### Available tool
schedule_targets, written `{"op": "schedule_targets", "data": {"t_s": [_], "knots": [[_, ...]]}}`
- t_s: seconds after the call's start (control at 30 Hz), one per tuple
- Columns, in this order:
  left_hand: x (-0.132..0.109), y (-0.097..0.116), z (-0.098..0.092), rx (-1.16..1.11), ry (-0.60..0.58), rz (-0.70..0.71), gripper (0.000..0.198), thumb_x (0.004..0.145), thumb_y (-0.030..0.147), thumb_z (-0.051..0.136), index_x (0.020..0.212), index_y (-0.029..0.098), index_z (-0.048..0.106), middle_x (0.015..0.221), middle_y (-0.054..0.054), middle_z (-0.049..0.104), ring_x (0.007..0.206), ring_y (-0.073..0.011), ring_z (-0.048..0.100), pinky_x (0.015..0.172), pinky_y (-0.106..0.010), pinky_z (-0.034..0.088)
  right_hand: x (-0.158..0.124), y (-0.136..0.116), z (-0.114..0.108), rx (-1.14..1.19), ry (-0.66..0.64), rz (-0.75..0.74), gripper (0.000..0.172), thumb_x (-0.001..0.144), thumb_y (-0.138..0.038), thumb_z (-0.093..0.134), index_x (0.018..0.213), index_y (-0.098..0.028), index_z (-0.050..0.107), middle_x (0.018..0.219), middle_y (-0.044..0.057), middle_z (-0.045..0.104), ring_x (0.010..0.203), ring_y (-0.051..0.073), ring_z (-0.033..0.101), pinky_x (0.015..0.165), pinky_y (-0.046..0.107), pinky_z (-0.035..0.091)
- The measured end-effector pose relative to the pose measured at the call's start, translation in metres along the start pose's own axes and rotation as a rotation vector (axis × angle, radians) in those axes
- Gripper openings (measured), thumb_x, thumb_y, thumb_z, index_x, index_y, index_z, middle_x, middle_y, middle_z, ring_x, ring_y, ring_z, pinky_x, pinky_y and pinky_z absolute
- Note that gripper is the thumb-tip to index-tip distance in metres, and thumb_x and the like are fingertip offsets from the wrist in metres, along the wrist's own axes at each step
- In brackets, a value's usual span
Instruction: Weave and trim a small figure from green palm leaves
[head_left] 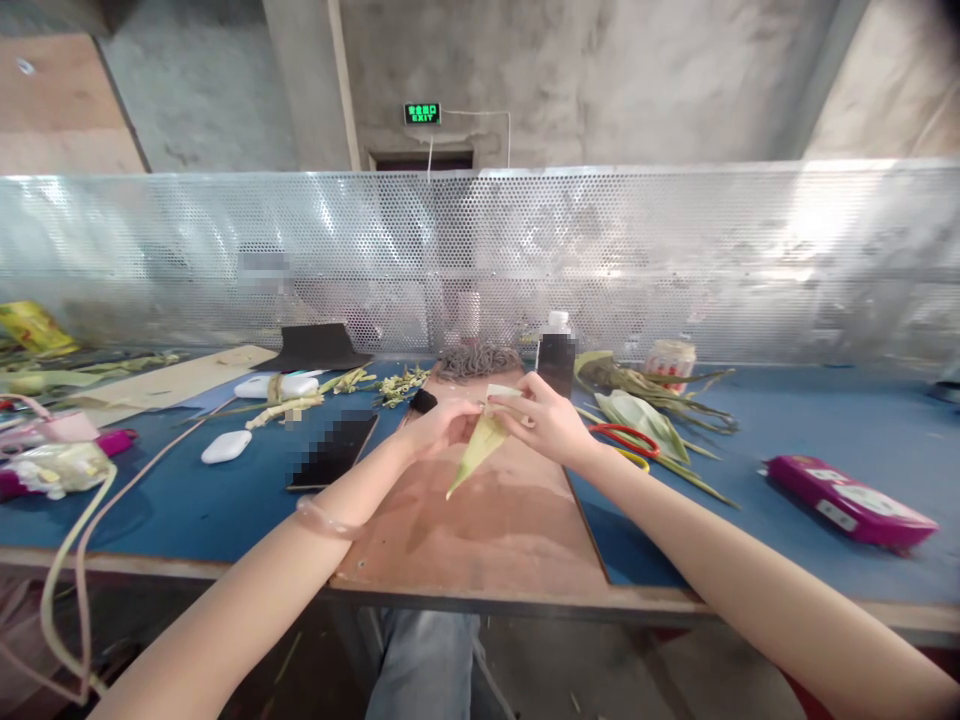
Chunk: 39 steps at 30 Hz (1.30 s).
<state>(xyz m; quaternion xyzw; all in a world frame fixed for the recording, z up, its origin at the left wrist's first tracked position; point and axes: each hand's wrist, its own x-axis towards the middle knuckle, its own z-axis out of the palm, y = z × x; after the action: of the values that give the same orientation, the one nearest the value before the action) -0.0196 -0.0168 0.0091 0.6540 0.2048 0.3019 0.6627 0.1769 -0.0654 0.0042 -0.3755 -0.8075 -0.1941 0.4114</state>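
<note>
A pale green leaf piece (480,447), folded to a long point, hangs point-down between my hands above the brown board (480,530). My right hand (541,418) pinches its upper end with thumb and fingers. My left hand (444,425) is at the leaf's left upper edge, fingers curled against it, with the fingertips partly hidden. Behind my hands, a heap of grey cord (478,361) lies at the board's far end.
Red-handled scissors (626,438), leaves (641,422) and a dark bottle (556,360) are right of the board. Farther right lies a magenta pack (847,500). A phone (334,452), white case (226,447) and cables are left. A perforated metal screen (637,260) stands behind.
</note>
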Motion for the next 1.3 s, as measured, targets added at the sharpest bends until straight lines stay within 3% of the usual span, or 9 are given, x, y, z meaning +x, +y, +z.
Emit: {"op": "schedule_targets", "data": {"t_s": [0.17, 0.33, 0.57, 0.7, 0.8, 0.9, 1.13, 1.3], "knots": [[-0.002, 0.002, 0.003, 0.082, 0.09, 0.052, 0.021, 0.075, 0.03, 0.062, 0.09, 0.015, 0.066, 0.085, -0.004, 0.065, 0.078, -0.0151, 0.058, 0.075, -0.029, 0.043, 0.0, -0.004, -0.001, 0.04, -0.035, 0.012, 0.036, 0.088, -0.032, 0.045, 0.122, -0.026, 0.056, 0.094, 0.007, 0.051, 0.071, 0.014, 0.052, 0.063, 0.027, 0.049], [-0.003, 0.005, 0.005, 0.174, 0.144, 0.028, 0.02, 0.073, 0.033, 0.066, 0.077, 0.013, 0.065, 0.066, 0.0, 0.057, 0.058, -0.0096, 0.05, 0.057, -0.023, 0.038, 0.002, -0.009, -0.001, 0.209, -0.004, 0.142, 0.045, 0.085, -0.029, 0.05, 0.129, -0.02, 0.044, 0.103, 0.009, 0.052, 0.068, 0.013, 0.056, 0.066, 0.029, 0.05], [-0.002, 0.003, 0.005, 0.18, 0.161, 0.005, 0.022, 0.074, 0.033, 0.064, 0.073, 0.011, 0.065, 0.067, -0.003, 0.061, 0.061, -0.0116, 0.054, 0.059, -0.025, 0.04, 0.004, -0.008, 0.01, 0.363, 0.003, 0.283, 0.033, 0.079, -0.021, 0.053, 0.112, -0.017, 0.055, 0.1, 0.008, 0.059, 0.074, 0.015, 0.057, 0.067, 0.029, 0.05], [-0.001, 0.0, 0.005, 0.228, 0.147, 0.041, 0.025, 0.077, 0.032, 0.061, 0.096, 0.015, 0.065, 0.09, -0.007, 0.065, 0.083, -0.0171, 0.06, 0.073, -0.028, 0.045, 0.004, -0.01, 0.008, 0.435, -0.02, 0.36, 0.031, 0.077, -0.019, 0.053, 0.107, -0.015, 0.057, 0.086, 0.005, 0.063, 0.067, 0.013, 0.056, 0.063, 0.027, 0.047], [0.0, -0.002, 0.005, 0.266, 0.179, 0.076, 0.041, 0.078, 0.029, 0.06, 0.119, 0.023, 0.054, 0.109, -0.007, 0.062, 0.097, -0.0203, 0.058, 0.081, -0.033, 0.045, 0.005, -0.014, 0.003, 0.438, -0.045, 0.38, 0.03, 0.077, -0.019, 0.052, 0.106, -0.014, 0.059, 0.078, 0.003, 0.062, 0.063, 0.012, 0.054, 0.061, 0.025, 0.045], [-0.001, -0.002, 0.005, 0.328, 0.187, 0.109, 0.05, 0.08, 0.028, 0.057, 0.129, 0.03, 0.044, 0.114, -0.006, 0.059, 0.1, -0.0202, 0.057, 0.083, -0.034, 0.046, 0.006, -0.015, 0.001, 0.419, -0.062, 0.386, 0.032, 0.077, -0.022, 0.052, 0.107, -0.014, 0.06, 0.075, 0.002, 0.061, 0.061, 0.012, 0.052, 0.06, 0.025, 0.043], [-0.002, 0.002, 0.007, 0.411, 0.229, 0.18, 0.033, 0.079, 0.033, 0.059, 0.11, 0.023, 0.053, 0.107, -0.006, 0.061, 0.095, -0.0189, 0.059, 0.078, -0.031, 0.047, 0.004, -0.012, 0.005, 0.527, -0.054, 0.449, 0.031, 0.079, -0.028, 0.05, 0.105, -0.016, 0.061, 0.074, 0.001, 0.061, 0.063, 0.013, 0.053, 0.057, 0.025, 0.043], [0.0, 0.001, 0.005, 0.384, 0.276, 0.215, 0.032, 0.076, 0.033, 0.062, 0.104, 0.02, 0.054, 0.103, -0.007, 0.061, 0.093, -0.0181, 0.059, 0.079, -0.031, 0.047, 0.005, -0.01, 0.005, 0.579, -0.049, 0.503, 0.03, 0.078, -0.028, 0.051, 0.102, -0.014, 0.062, 0.074, 0.002, 0.062, 0.063, 0.013, 0.055, 0.055, 0.025, 0.045]]}}
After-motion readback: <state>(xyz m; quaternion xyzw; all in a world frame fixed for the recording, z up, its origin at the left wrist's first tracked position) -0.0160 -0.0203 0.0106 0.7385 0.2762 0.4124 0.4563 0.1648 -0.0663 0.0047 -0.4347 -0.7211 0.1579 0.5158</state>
